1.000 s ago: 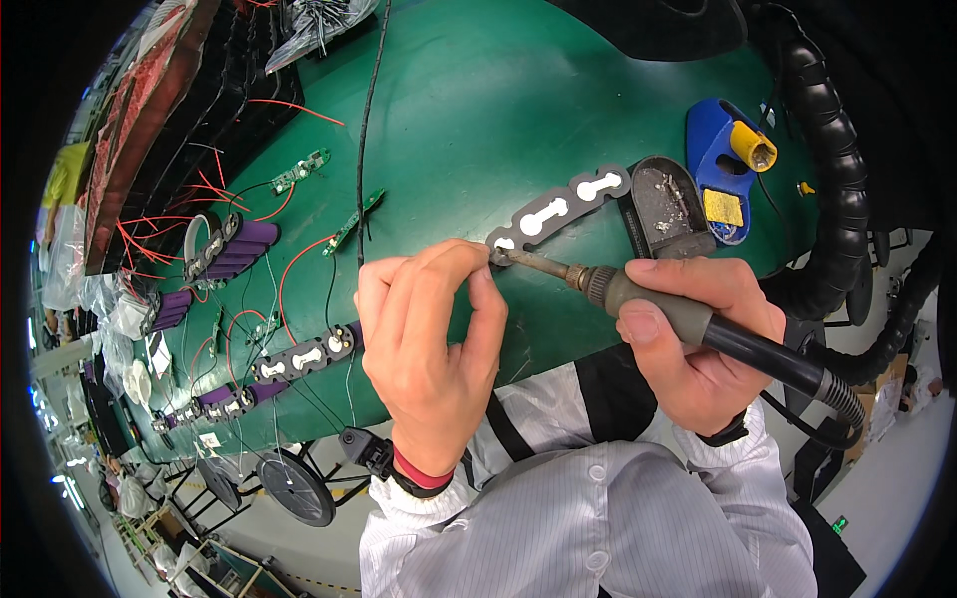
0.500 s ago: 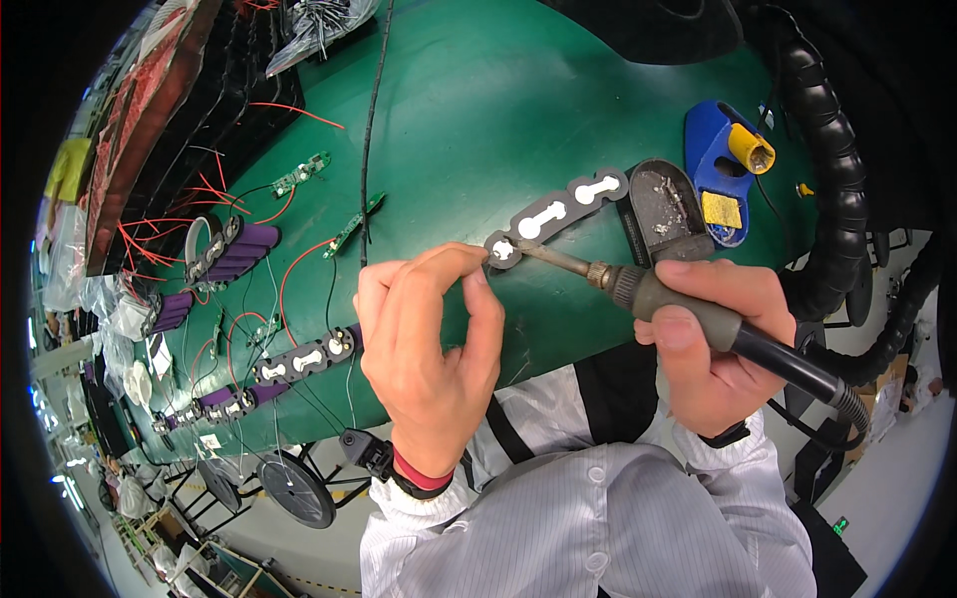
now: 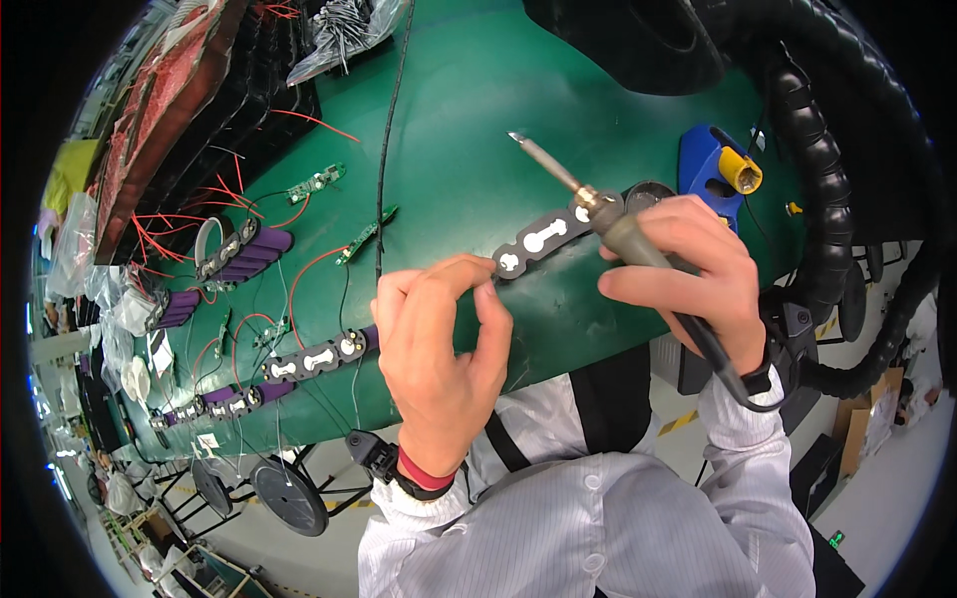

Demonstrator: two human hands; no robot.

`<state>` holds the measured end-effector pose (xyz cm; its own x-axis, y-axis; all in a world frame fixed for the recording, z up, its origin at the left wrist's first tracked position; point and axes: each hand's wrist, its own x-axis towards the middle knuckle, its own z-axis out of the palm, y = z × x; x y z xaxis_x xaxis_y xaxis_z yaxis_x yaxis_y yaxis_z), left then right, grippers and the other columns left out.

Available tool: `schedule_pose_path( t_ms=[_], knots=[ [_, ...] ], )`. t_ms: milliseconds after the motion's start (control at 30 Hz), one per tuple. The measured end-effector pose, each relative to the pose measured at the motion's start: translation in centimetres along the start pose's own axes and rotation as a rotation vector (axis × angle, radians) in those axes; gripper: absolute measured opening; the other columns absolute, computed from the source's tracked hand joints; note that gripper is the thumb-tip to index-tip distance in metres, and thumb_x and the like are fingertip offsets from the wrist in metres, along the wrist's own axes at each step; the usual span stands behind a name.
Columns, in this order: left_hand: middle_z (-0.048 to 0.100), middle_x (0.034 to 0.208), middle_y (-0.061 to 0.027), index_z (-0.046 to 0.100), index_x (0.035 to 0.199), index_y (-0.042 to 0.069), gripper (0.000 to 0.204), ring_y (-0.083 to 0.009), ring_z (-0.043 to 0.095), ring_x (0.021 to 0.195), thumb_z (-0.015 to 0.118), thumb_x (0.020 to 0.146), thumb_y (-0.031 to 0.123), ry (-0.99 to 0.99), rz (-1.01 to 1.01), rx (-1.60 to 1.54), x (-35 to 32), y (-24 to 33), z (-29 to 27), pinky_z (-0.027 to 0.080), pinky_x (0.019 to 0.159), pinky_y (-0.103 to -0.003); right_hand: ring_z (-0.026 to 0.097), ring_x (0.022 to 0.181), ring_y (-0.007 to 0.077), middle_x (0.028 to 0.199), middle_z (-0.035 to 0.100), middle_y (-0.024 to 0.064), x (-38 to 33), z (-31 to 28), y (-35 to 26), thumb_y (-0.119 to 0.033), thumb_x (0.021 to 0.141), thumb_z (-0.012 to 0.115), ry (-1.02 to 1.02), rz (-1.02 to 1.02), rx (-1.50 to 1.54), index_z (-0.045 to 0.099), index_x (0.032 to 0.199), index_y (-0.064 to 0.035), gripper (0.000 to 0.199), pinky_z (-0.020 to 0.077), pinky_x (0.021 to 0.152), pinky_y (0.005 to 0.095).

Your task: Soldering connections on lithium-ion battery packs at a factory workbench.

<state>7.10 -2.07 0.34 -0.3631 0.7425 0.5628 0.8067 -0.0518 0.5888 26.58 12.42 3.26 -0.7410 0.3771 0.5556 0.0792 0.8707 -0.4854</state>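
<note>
My right hand [image 3: 703, 274] is wrapped round a soldering iron [image 3: 550, 164], whose tip is raised clear and points up and to the left. Below its shaft lies a dark grey strip [image 3: 528, 249] with white bone-shaped patches, slanting across the bench; the iron and my right hand cover part of its far end. At the near left end of that strip, my left hand [image 3: 439, 344] is closed in a pinch, thumb against fingertips. Whatever sits between those fingertips is too small or hidden to make out.
The green bench [image 3: 449, 120] carries purple battery packs [image 3: 257, 256], small circuit boards [image 3: 317, 183] and red wires at left. A blue iron stand [image 3: 706, 164] with a yellow holder stands at right. Black bins [image 3: 269, 90], a hanging black cable [image 3: 392, 130] and a ribbed black hose [image 3: 812, 140] border the area.
The iron's tip has left the strip's near end and swung up and away. My right hand has turned and lifted with it. My left hand keeps its pinch beside the strip.
</note>
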Motion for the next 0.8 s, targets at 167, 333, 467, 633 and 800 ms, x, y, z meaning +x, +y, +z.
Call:
schedule_pose_path(
  t_ms=[167,333,467,633,800],
  knots=[
    [0.076,0.102,-0.0056,0.070,0.105,0.005,0.031,-0.0256,0.061,0.086,0.075,0.077,-0.009,-0.013,-0.021,-0.026,-0.5,-0.3,-0.3,0.044,0.080,-0.036,0.066,0.116,0.0318,0.110,0.069,0.0081,1.4,1.0,1.7,-0.012,0.079,0.072,-0.110,-0.127,-0.122,0.073,0.106,-0.0136,0.026,0.0513,0.096,0.0440],
    [0.074,0.102,-0.0103,0.065,0.101,0.002,0.021,-0.0230,0.059,0.084,0.068,0.084,-0.010,0.025,0.012,-0.029,-0.2,-0.1,-0.6,0.048,0.073,-0.035,0.068,0.102,0.0319,0.112,0.068,0.0102,1.9,1.9,2.0,-0.006,0.081,0.073,-0.164,-0.024,-0.005,0.070,0.112,-0.0124,0.033,0.0547,0.087,0.0410],
    [0.072,0.105,-0.0119,0.063,0.101,0.002,0.020,-0.0225,0.060,0.083,0.068,0.085,-0.009,0.071,-0.021,-0.083,-0.5,0.0,-0.7,0.048,0.071,-0.034,0.069,0.081,0.0270,0.108,0.070,0.0084,1.5,2.9,2.0,-0.004,0.077,0.075,-0.025,-0.037,-0.045,0.071,0.108,-0.0118,0.033,0.0561,0.069,0.0353],
    [0.073,0.105,-0.0123,0.062,0.099,0.001,0.018,-0.0227,0.063,0.084,0.068,0.086,-0.009,0.023,-0.088,-0.135,-0.8,0.2,-0.6,0.049,0.070,-0.033,0.068,0.072,0.0225,0.107,0.070,0.0066,0.2,4.6,-0.2,0.000,0.072,0.077,0.139,0.029,-0.161,0.073,0.105,-0.0134,0.036,0.0540,0.059,0.0334],
    [0.076,0.109,-0.0132,0.062,0.098,0.000,0.016,-0.0239,0.064,0.085,0.069,0.087,-0.009,-0.019,-0.005,-0.241,-0.4,0.5,0.9,0.053,0.074,-0.034,0.073,0.086,0.0323,0.111,0.071,0.0155,-0.5,7.0,-3.4,0.001,0.075,0.086,0.290,0.250,-0.232,0.068,0.108,-0.0074,0.038,0.0585,0.070,0.0369]
  ],
)
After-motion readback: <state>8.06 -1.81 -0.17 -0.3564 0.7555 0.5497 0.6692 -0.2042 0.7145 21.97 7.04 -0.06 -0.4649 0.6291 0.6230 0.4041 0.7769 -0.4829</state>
